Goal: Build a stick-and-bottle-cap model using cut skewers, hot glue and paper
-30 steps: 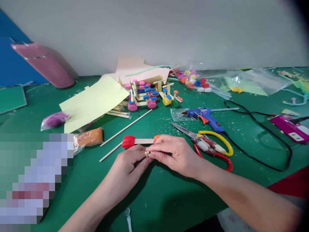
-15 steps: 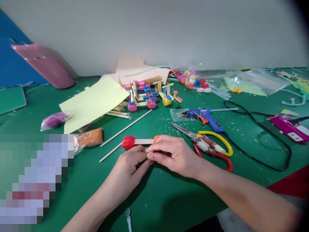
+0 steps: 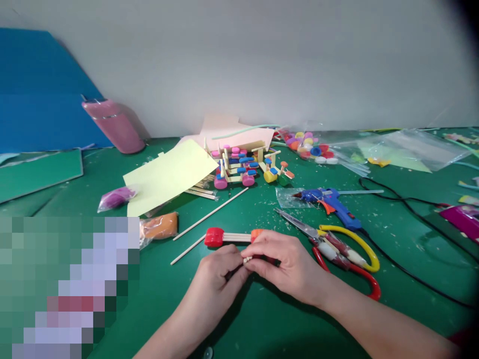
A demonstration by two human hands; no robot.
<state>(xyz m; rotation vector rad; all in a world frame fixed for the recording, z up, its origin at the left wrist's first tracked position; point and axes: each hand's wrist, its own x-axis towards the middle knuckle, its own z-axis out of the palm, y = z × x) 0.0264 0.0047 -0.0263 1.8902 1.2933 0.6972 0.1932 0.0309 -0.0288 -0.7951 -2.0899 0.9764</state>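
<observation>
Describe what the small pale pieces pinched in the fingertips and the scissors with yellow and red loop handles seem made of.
Small pale pieces: possibly wood, from matte beige ends, though mostly hidden.
Scissors with yellow and red loop handles: blades likely metal, grey and glossy; handles likely plastic, smooth with highlights.

Two hands (image 3: 220, 274), two loose sticks (image 3: 210, 214), one glue gun (image 3: 339, 207), one bottle (image 3: 115, 127)

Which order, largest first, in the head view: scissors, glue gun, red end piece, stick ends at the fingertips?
1. Scissors
2. Glue gun
3. Red end piece
4. Stick ends (visible part only)
</observation>
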